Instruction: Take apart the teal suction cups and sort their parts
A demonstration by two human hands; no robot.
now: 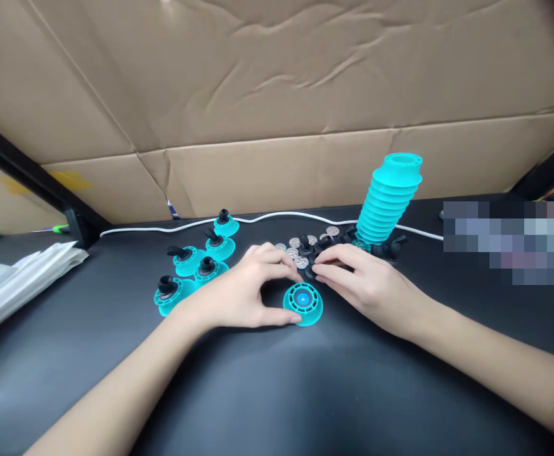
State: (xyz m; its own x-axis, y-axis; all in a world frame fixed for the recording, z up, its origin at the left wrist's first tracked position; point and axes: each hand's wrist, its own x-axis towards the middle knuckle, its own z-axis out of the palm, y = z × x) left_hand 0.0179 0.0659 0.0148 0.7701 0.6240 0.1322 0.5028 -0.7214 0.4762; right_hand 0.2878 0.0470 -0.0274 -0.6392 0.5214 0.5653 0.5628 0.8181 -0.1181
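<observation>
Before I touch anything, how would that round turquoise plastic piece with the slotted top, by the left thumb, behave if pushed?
The turquoise piece would likely slide rather than tip, sitting low on a wide flared base. It's probably stiff: its slotted ring looks crisply round. The slots suggest it may be light.

Left hand [248, 288] forms a C, right hand [369, 282] curls.

Left hand [251, 288] holds a teal cup [304, 320] on a black table [258, 392]; right hand [376, 285] reaches among black knobs [310, 270] beside a teal stack [386, 199].
</observation>
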